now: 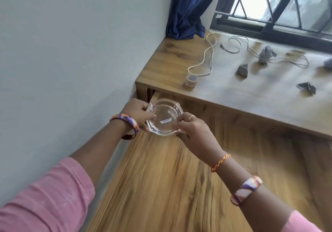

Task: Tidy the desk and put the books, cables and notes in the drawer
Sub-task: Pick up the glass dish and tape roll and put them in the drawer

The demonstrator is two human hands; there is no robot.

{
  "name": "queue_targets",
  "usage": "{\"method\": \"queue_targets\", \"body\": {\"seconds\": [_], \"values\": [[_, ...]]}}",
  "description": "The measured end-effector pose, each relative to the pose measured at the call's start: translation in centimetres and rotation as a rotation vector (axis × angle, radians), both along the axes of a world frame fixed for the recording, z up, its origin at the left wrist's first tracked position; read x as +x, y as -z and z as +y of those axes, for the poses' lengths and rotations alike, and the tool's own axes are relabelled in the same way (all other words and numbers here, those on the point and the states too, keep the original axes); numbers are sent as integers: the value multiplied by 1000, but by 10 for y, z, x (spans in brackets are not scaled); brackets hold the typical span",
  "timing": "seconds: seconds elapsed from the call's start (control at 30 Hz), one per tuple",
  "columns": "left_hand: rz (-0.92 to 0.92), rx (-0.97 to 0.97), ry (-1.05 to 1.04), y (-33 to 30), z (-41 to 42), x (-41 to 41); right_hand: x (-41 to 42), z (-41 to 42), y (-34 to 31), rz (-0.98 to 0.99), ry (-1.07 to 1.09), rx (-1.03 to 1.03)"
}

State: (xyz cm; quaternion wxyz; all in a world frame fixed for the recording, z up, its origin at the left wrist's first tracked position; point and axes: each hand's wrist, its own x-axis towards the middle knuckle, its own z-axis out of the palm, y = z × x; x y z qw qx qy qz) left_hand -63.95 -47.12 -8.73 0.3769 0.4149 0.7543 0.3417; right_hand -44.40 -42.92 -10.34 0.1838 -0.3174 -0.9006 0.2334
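A clear glass dish (164, 114) with a small white label is held over the far left corner of the pulled-out wooden drawer (170, 177). My left hand (135, 112) grips its left rim and my right hand (193, 131) grips its right rim. On the desk top (224, 95) lie a cream cable (206, 57), a second pale cable (294, 59) and a thin dark cord (231, 49). No books are in view.
A small roll of tape (191, 80) sits near the desk's front left edge. Crumpled grey paper pieces (265, 54) and dark folded scraps (242, 69) are scattered on the desk. A blue curtain (186, 15) hangs at the back; a wall (71, 51) runs along the left.
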Motion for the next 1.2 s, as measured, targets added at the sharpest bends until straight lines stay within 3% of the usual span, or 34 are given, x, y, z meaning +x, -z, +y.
{"method": "queue_targets", "body": {"seconds": [0.13,0.23,0.3,0.47,0.6,0.67,0.77,0.97,1.2], "values": [[448,-120,207,-2,-27,32,28,-32,19,223,68,-484],[501,-173,297,0,-43,49,38,-49,33,295,260,-748],[525,-234,360,5,-55,59,40,-61,40,223,305,-907],[640,-465,531,17,-92,71,31,-93,51,-193,229,-835],[644,-331,336,7,-111,56,14,-121,59,-401,158,-661],[697,-257,163,4,-119,48,6,-129,64,-424,162,-651],[783,-317,40,9,-136,40,-5,-133,65,-378,183,-737],[693,-408,65,26,-152,30,-15,-143,69,-335,226,-784],[818,-480,149,15,-142,34,-7,-139,71,-328,203,-878]]}}
